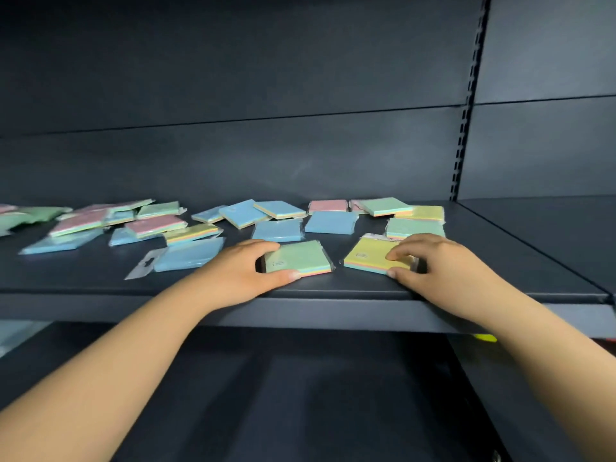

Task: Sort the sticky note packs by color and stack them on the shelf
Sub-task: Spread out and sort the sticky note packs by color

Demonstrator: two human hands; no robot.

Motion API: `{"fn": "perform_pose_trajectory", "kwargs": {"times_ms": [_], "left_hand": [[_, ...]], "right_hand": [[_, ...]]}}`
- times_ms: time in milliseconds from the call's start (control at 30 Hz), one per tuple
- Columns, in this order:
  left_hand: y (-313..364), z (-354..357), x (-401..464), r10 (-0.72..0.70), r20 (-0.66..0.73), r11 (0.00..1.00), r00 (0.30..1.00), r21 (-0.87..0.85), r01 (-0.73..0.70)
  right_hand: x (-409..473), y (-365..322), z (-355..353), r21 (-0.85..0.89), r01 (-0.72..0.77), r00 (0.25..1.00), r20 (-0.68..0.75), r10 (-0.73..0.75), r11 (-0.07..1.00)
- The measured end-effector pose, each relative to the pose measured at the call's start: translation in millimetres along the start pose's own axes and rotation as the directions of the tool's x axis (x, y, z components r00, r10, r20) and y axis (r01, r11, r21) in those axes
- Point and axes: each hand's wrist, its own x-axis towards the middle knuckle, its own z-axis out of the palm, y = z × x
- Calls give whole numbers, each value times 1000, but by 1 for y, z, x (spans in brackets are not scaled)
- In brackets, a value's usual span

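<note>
On the dark shelf [333, 295] lie several sticky note packs in blue, green, pink and yellow, scattered flat. My left hand [240, 271] grips a green-topped pack [305, 256] near the front edge, thumb at its front and fingers at its back left corner. My right hand [433, 261] holds a yellow-topped pack [370, 255] just to the right, fingers on top and thumb at its front corner. Both packs rest on the shelf. Blue packs [278, 230] sit behind them, and a blue one with a hang tab [186, 255] lies to the left.
Pink and green packs [83, 220] pile up at the far left. More green, yellow and pink packs [415, 226] lie behind my right hand. A slotted upright [461, 145] divides the back panel. A lower shelf [300, 395] extends below.
</note>
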Motion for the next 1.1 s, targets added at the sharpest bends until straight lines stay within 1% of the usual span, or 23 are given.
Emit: {"fn": "perform_pose_trajectory", "kwargs": {"times_ms": [67,167,200,267,333,367,433,467,567,667,767,833,900,933,967,1000,1067,1100], "left_hand": [[3,1,-1,2,-40,1000,999,-11,-2],[-2,-5,-6,-41,-123,988,992,-150,23],[-7,-8,-10,-52,-170,988,984,-153,26],[-22,-17,-18,-80,-272,995,959,-83,60],[-41,-28,-24,-132,-308,991,942,-34,127],[-50,-31,-23,-159,-283,987,946,-11,163],[-67,-35,-23,-220,-188,973,957,31,229],[-75,-37,-23,-230,-159,970,960,39,239],[-87,-43,-24,-189,-123,981,974,18,193],[-97,-51,-23,-169,-89,985,982,28,172],[-108,-55,-22,-197,12,980,980,-17,197],[-112,-55,-20,-202,74,973,977,-95,208],[-113,-55,-17,-209,55,951,976,-221,216],[-113,-57,-15,-225,43,938,973,-261,229],[-114,-59,-13,-254,53,929,966,-265,258],[-116,-60,-10,-294,89,921,952,-239,307],[-113,-66,-6,-376,179,911,909,-109,398],[-112,-70,-3,-401,219,907,889,-39,419]], "right_hand": [[3,-4,1,-38,-1,1000,-4,1,999],[12,-15,1,-14,46,999,-3,-47,999],[17,-21,1,1,59,998,9,-59,998],[28,-37,1,17,63,996,54,-64,998],[44,-56,3,25,62,992,105,-64,998],[52,-64,4,41,53,991,123,-58,998],[71,-80,10,90,21,987,158,-35,996],[81,-87,13,116,7,984,179,-28,993],[106,-101,24,177,-49,967,255,3,983],[127,-106,35,192,-81,946,323,14,978],[143,-105,47,195,-100,923,383,18,976],[150,-102,57,138,-121,911,408,55,983],[154,-96,66,23,-135,879,464,109,991],[156,-93,68,-33,-141,856,497,139,989],[158,-91,71,-72,-152,838,519,167,986],[160,-89,72,-97,-161,835,516,189,982],[161,-87,71,-130,-160,845,494,204,979],[162,-85,71,-122,-162,844,497,201,979]]}}
